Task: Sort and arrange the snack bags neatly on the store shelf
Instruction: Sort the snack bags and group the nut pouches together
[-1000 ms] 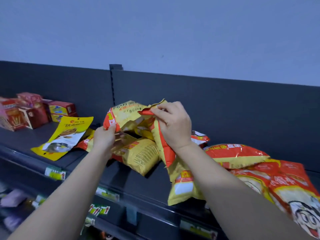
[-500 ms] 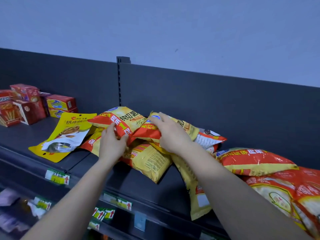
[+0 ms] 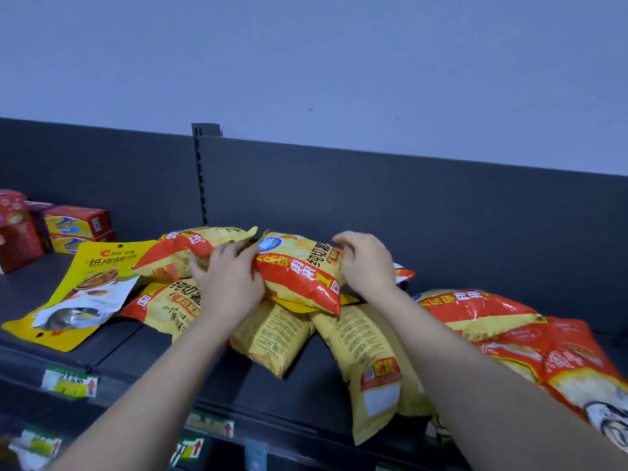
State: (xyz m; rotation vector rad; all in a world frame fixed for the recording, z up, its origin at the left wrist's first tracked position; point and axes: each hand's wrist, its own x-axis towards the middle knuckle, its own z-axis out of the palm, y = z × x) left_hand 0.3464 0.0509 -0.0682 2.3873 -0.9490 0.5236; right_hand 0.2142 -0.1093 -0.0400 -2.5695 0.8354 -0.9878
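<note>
A plain, pale blue-grey painted wall (image 3: pixel 306 62) fills the upper half, evenly and dimly lit; below it stands a dark grey metal back panel (image 3: pixel 441 226), split by a slotted dark upright post (image 3: pixel 200 171). The dark grey metal store shelf (image 3: pixel 306 385) runs along its foot; yellow-green paper price labels (image 3: pixel 69 382) stick to its front edge.

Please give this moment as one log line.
left grip: holds top chip bag | right grip: holds same bag | bag: atop pile on shelf
</note>
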